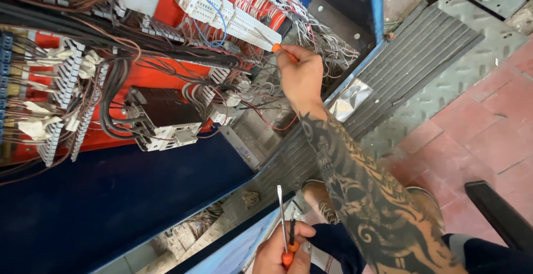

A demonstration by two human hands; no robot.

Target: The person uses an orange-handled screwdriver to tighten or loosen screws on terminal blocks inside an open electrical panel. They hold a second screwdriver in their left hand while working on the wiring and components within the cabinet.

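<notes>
currently your right hand (300, 76) is clenched around an orange-handled screwdriver (284, 53), its tip set against the white terminal strip (226, 14) inside the open electrical cabinet (166, 79). your left hand (286, 250) grasps two more screwdrivers (282, 218) upright, low in the view and well apart from the cabinet. the cabinet holds a red back panel, bundled wires (261, 2), grey terminal blocks (66, 85) and a black-and-white breaker (164, 118).
</notes>
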